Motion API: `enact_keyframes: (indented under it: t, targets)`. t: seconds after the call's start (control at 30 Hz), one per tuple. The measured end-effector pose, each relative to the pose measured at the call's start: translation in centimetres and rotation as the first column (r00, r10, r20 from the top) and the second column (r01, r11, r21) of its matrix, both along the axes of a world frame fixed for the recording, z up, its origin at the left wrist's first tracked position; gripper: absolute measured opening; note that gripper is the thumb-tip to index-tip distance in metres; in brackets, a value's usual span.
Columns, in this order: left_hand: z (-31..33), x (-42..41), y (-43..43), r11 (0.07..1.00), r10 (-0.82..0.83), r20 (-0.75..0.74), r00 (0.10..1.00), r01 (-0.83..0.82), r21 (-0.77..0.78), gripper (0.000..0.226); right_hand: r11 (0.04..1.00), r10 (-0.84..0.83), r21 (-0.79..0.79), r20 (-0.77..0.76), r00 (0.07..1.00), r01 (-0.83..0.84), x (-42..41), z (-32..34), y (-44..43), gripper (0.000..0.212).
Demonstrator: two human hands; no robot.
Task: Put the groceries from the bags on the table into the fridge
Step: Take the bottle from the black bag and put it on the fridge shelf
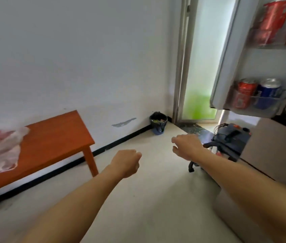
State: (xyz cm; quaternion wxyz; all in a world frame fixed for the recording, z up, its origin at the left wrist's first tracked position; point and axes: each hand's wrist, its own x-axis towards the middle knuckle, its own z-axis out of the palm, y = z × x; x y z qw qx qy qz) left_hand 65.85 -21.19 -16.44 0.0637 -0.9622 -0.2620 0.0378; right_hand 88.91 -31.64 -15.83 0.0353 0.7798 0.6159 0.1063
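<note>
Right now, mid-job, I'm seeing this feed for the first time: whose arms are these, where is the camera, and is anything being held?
There is no machine here. These are a person's two bare arms, seen from one wide-angle camera worn on the head, looking forward and down. The left hand is curled into a fist and the right hand hangs relaxed; neither holds anything. At left stands an orange-brown wooden table with a crumpled translucent plastic bag, tinged red and pink, lying on it. At right the white fridge door stands open, with a red drink can and a blue drink can side by side in its lower shelf.
</note>
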Motion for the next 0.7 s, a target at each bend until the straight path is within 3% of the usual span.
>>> enact_keyframes:
  t: [0.2, 0.37, 0.7]
  targets:
    - [0.0, -20.0, 5.0, 0.947, 0.310, 0.009, 0.951, -0.308, -0.086, 0.008, 0.946, 0.323, 0.026, -0.062, 0.944, -0.322, -19.2, -0.8, 12.0, 0.026]
    - [-1.0, -33.8, 7.8, 0.822, 0.567, -0.001, 0.823, -0.566, -0.066, 0.014, 0.826, 0.563, 0.045, -0.068, 0.824, -0.561, -33.2, -0.3, 20.2, 0.025]
    - [-0.9, -54.0, 20.0, 0.543, 0.840, -0.005, 0.543, -0.839, -0.037, 0.025, 0.630, 0.776, 0.011, -0.048, 0.629, -0.776, -55.1, -0.8, 39.6, 0.028]
